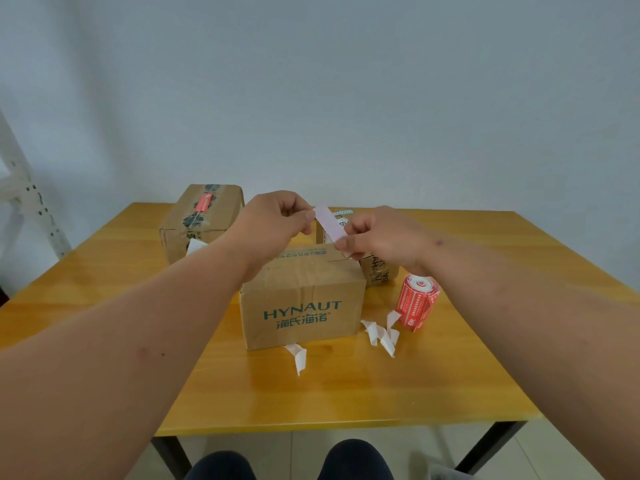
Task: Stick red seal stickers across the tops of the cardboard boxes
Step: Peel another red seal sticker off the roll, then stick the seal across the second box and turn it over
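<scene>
Head view: above the front box (301,296) on a counter (346,386), the left hand (273,223) and right hand (377,237) each pinch 1 end of a pale sticker strip (329,225). Roll (417,301) sits right. Risk: the strip curling onto itself or landing crooked.

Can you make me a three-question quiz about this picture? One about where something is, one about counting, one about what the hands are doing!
1. Where is the red roll?
A. right of the HYNAUT box
B. on top of a box
C. on the floor

2. How many boxes are on the table?
A. one
B. three
C. five

3. What are the hands doing?
A. resting flat
B. lifting a box
C. pinching a strip

Answers:
1 A: the red roll lies right of the HYNAUT box.
2 B: also a left box and back box.
3 C: left hand and right hand pinch the strip.
</scene>
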Action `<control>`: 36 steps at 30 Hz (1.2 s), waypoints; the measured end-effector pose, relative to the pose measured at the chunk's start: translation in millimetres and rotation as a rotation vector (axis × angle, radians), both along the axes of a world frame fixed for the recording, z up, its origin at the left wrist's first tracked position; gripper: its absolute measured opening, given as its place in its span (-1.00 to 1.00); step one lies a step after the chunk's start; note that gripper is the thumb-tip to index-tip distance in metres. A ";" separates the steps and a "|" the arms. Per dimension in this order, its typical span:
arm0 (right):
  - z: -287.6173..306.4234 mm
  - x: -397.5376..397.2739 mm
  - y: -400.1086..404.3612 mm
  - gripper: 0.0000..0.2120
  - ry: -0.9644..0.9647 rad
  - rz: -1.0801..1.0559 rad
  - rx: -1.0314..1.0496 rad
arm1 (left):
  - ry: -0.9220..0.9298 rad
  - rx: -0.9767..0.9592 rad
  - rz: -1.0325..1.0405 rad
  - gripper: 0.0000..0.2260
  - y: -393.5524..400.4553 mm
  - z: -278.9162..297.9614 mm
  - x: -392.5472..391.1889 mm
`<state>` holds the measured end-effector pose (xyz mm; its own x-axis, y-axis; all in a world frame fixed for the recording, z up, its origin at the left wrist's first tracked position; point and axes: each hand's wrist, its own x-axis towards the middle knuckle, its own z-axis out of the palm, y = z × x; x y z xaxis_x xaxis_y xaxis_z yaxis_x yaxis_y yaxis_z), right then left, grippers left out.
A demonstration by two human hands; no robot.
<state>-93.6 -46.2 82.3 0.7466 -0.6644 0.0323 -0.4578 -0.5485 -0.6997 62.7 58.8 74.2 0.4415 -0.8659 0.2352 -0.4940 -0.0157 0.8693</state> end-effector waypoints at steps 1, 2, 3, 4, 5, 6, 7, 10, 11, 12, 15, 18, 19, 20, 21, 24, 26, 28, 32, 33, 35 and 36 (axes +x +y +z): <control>-0.1 1.2 -1.3 -0.85 -0.009 -0.009 -0.010 | 0.024 0.008 0.000 -0.86 0.3 0.3 1.7; 0.5 1.7 -1.6 -0.84 -0.006 -0.012 -0.039 | 0.074 0.018 -0.001 -0.84 0.6 0.7 3.8; 0.9 2.5 -1.5 -0.85 0.009 -0.008 -0.095 | 0.155 0.027 -0.005 -0.81 0.7 1.1 6.3; 1.1 3.3 -1.7 -0.84 0.031 -0.003 -0.169 | 0.250 0.040 -0.008 -0.77 0.5 2.0 8.5; 1.2 4.3 -1.4 -0.83 0.055 0.003 -0.243 | 0.335 0.064 -0.009 -0.72 0.4 3.2 9.5; 0.7 5.2 -0.6 -0.83 0.089 0.013 -0.323 | 0.390 0.099 -0.013 -0.63 -0.2 4.5 10.0; 0.0 6.2 0.4 -0.84 0.132 0.021 -0.428 | 0.416 0.129 -0.021 -0.54 -1.7 5.7 9.4; -6.2 9.4 0.8 -0.78 0.181 0.052 -0.794 | 0.411 0.200 -0.060 -0.58 -3.2 8.0 3.8; -8.5 9.4 0.0 -0.77 0.172 0.078 -0.857 | 0.403 0.215 -0.079 -0.69 -3.6 7.7 2.7; -9.9 8.5 -0.6 -0.77 0.181 0.100 -0.896 | 0.403 0.220 -0.090 -0.81 -4.0 6.6 3.1; -11.4 4.7 -3.6 -0.72 0.231 0.133 -0.983 | 0.453 0.217 -0.064 -0.94 -3.8 2.8 11.2; -8.1 -2.9 -4.0 -0.47 0.338 0.170 -1.065 | 0.488 0.235 -0.091 -0.91 0.1 2.6 16.0; -6.8 -5.0 -5.0 -0.39 0.377 0.181 -1.077 | 0.466 0.245 -0.102 -0.90 1.3 2.1 16.2; -5.7 -6.5 -5.9 -0.33 0.410 0.185 -1.078 | 0.430 0.253 -0.106 -0.90 2.1 1.7 16.4; -6.0 -7.2 -6.9 -0.27 0.434 0.177 -1.052 | 0.390 0.256 -0.105 -0.89 2.5 0.8 17.1; -3.9 -8.1 -3.1 -0.21 0.293 0.077 -0.569 | 0.313 0.231 -0.104 -0.88 3.4 -0.3 22.1; -2.6 -5.5 -1.5 -0.32 0.038 -0.047 -0.110 | 0.280 0.202 -0.137 -0.86 4.9 -0.1 23.8; -1.0 0.5 -2.7 -0.44 -0.057 -0.102 0.122 | 0.224 0.177 -0.171 -0.85 6.3 0.0 22.3; -2.0 12.0 -2.2 -0.67 -0.094 -0.017 0.282 | 0.104 0.169 -0.198 -0.86 6.1 1.5 17.4; -1.8 13.4 -2.4 -0.75 -0.115 -0.009 0.297 | 0.095 0.168 -0.189 -0.87 6.2 1.7 18.0; -0.4 14.8 -3.0 -0.92 -0.136 -0.007 0.304 | 0.097 0.171 -0.159 -0.87 6.5 2.0 19.8; 0.6 15.6 -2.8 -0.96 -0.133 -0.008 0.289 | 0.097 0.181 -0.145 -0.86 6.3 2.2 20.8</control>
<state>-78.0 -49.0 82.9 0.7435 -0.6659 -0.0618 -0.3556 -0.3154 -0.8798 83.4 65.2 76.4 0.3223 -0.9461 0.0333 -0.4172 -0.1103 0.9021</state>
